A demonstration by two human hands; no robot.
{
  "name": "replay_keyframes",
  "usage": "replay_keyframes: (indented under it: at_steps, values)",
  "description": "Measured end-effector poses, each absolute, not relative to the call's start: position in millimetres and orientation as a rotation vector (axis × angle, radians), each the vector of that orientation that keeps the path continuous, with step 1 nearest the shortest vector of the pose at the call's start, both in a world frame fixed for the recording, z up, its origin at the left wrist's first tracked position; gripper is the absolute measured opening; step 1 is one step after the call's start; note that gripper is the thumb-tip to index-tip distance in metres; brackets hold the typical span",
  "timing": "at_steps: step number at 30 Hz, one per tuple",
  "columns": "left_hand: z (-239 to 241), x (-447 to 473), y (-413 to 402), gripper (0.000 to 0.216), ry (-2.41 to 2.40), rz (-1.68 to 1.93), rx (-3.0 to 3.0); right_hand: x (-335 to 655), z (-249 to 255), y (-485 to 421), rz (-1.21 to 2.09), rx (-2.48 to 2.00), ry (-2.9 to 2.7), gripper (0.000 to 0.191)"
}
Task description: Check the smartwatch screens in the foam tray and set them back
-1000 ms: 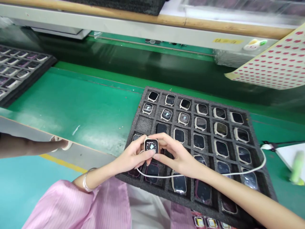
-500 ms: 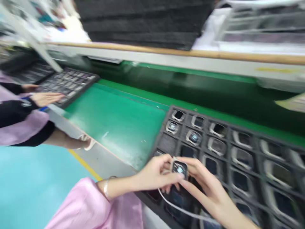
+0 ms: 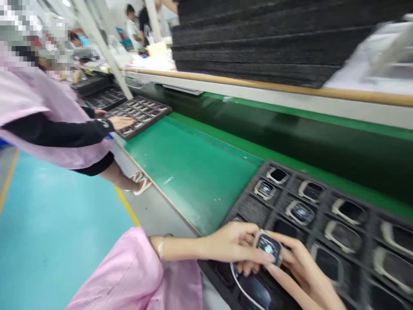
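Between my two hands is a smartwatch (image 3: pixel 268 246) without a strap, its screen lit and turned up to me. My left hand (image 3: pixel 234 243) grips its left side, with the thumb across the lower screen edge. Fingers of my right hand (image 3: pixel 301 269) close on its right side and lower corner. A white cable (image 3: pixel 240 286) curves down from under my left hand; its upper end is hidden. Below both hands lies a black foam tray (image 3: pixel 254 209) with watches in its compartments. One lit watch (image 3: pixel 265 190) sits near the far left corner, beside another lit watch (image 3: pixel 300 212).
The tray rests on a green conveyor belt (image 3: pixel 180 159) along a shelf edge (image 3: pixel 226 84). Stacked black foam trays (image 3: pixel 258 47) stand on that shelf. At left, a co-worker in a pink smock (image 3: pixel 71 150) has a hand (image 3: pixel 122 123) over another filled tray (image 3: pixel 151 110).
The view has swung left, bringing more of the co-worker into sight and shifting my hands and the tray rightward in it. Both hands keep hold of the smartwatch.
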State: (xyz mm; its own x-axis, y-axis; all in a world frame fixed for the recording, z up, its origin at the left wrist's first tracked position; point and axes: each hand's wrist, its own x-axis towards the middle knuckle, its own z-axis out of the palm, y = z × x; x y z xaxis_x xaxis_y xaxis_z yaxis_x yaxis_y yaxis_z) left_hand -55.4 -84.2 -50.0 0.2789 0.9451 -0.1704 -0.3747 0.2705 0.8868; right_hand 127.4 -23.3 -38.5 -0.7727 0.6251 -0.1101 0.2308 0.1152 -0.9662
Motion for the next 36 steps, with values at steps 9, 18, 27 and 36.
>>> replay_keyframes:
  at_steps: [9,18,27,36]
  values:
    - [-38.6,-50.7,-98.2,0.034,0.975,0.976,0.876,126.6,-22.1,-32.5,1.743,-0.591,-2.138,0.034]
    - [-40.1,-51.2,-100.5,0.03,0.966,0.974,0.912,128.5,-19.1,-31.1,1.651,-0.52,-2.208,0.032]
    - [-44.2,-44.4,-109.6,0.039,1.11,0.836,1.143,129.1,-8.2,-32.5,0.718,-0.582,-2.696,0.035]
    - [-43.9,-34.3,-119.8,0.056,1.222,0.902,0.894,239.2,26.6,-32.9,0.337,-0.946,-2.344,0.051]
